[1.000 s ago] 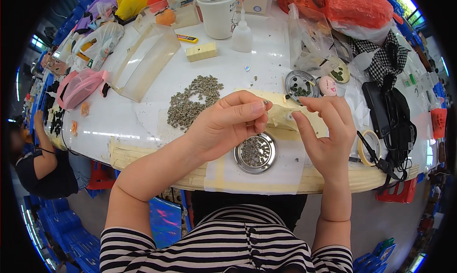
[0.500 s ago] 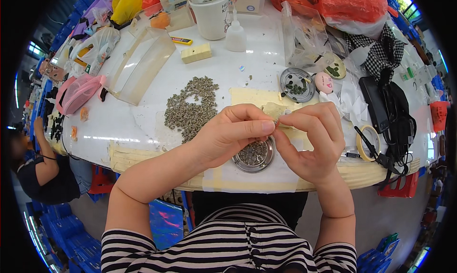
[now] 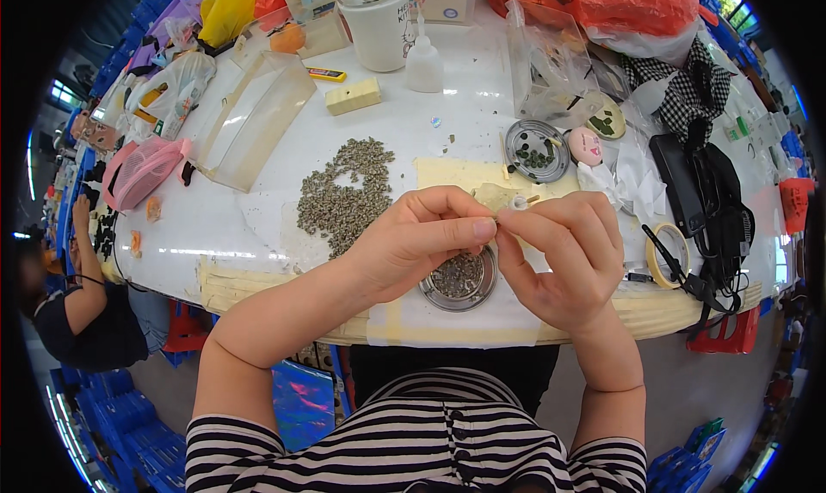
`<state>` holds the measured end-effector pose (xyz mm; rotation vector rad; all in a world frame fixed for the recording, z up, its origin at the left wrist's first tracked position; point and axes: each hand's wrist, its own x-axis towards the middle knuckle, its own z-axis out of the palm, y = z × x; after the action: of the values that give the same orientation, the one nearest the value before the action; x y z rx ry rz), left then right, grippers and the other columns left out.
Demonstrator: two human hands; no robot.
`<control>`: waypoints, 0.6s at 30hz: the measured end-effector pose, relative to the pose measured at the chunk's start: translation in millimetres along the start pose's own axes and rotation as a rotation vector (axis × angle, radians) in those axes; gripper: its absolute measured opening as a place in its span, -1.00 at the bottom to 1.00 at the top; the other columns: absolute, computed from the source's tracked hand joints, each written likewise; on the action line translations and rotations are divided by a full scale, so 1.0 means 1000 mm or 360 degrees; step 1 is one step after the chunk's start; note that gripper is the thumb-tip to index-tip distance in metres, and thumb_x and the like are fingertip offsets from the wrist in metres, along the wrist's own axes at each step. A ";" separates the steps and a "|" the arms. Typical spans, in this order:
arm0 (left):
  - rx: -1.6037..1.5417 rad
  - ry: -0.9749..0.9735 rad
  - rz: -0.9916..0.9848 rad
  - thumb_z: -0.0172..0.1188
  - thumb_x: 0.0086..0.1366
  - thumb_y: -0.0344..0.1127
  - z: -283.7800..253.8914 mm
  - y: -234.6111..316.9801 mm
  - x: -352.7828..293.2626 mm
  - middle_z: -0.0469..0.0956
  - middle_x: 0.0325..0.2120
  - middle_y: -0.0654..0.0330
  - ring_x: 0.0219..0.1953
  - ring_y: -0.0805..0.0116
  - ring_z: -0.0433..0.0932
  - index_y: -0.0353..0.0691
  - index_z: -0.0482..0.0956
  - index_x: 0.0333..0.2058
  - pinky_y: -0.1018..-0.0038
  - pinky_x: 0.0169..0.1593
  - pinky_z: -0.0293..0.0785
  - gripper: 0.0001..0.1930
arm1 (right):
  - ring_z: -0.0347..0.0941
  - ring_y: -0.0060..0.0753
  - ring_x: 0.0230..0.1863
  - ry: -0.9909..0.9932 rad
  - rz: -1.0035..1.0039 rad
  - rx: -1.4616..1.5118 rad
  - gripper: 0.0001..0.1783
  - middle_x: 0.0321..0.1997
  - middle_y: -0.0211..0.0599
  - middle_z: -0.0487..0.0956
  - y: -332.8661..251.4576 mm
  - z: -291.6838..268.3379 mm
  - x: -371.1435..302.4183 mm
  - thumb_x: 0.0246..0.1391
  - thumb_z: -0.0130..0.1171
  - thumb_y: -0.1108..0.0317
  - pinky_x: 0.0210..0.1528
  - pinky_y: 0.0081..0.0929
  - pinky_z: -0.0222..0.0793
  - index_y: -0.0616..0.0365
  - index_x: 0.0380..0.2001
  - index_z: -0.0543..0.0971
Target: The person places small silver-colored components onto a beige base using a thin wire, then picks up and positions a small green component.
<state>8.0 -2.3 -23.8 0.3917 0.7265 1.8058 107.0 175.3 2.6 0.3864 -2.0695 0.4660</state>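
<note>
My left hand (image 3: 426, 235) is closed in a pinch, thumb against forefinger, over the near part of the table. Its fingertips meet those of my right hand (image 3: 564, 256), which pinches from the other side. Whatever sits between the fingertips is too small to make out. Under the hands stands a round metal dish (image 3: 459, 284) with small greyish pieces in it. To the left a pile of small grey-green metallic pieces (image 3: 346, 205) is spread on the table. A pale block with a white ring-like end (image 3: 519, 202) shows just behind my right fingers.
A round dish with dark green bits (image 3: 538, 153) and a pink oval object (image 3: 586, 147) lie beyond my right hand. Farther back are a white squeeze bottle (image 3: 424, 64), a cream block (image 3: 353, 96) and a clear tray (image 3: 258, 119). A tape roll (image 3: 670, 254) lies right; a co-worker (image 3: 90, 312) sits left.
My right fingertips have shifted slightly, closing in against the left ones, and the white ring-like end behind them shows more. My left hand stays nearly in place. The co-worker's arm has moved.
</note>
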 end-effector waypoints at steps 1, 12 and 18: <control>-0.0003 0.0005 0.0002 0.22 0.34 -0.44 0.000 0.000 0.000 0.62 -0.18 0.20 -0.11 0.42 0.56 -0.20 0.60 -0.20 0.44 0.09 0.47 -0.91 | 0.36 -0.35 -0.45 -0.0012 -0.0019 -0.0015 -0.57 -0.45 -0.44 0.49 0.000 0.000 0.000 -0.42 0.39 0.55 -0.45 -0.47 0.30 0.09 -0.29 0.69; 0.0190 0.0044 -0.0005 0.28 0.29 -0.47 0.002 0.010 -0.001 0.66 -0.23 0.17 -0.13 0.42 0.61 -0.23 0.68 -0.22 0.45 0.04 0.52 -0.90 | 0.40 -0.34 -0.49 -0.0043 0.0057 0.0137 -0.62 -0.45 -0.41 0.50 -0.002 -0.001 0.002 -0.38 0.40 0.59 -0.50 -0.46 0.32 0.14 -0.33 0.67; 0.0327 0.0144 0.0007 0.29 0.30 -0.43 0.005 0.013 -0.003 0.67 -0.25 0.18 -0.16 0.46 0.61 -0.26 0.68 -0.22 0.50 -0.01 0.53 -0.89 | 0.39 -0.33 -0.50 -0.0051 0.0063 0.0124 -0.65 -0.45 -0.39 0.49 -0.002 0.000 0.003 -0.34 0.41 0.59 -0.50 -0.46 0.32 0.14 -0.33 0.67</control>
<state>2.6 -6.0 -11.2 0.4489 0.9796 1.7677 106.2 173.6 5.0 0.4017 -2.0979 0.5692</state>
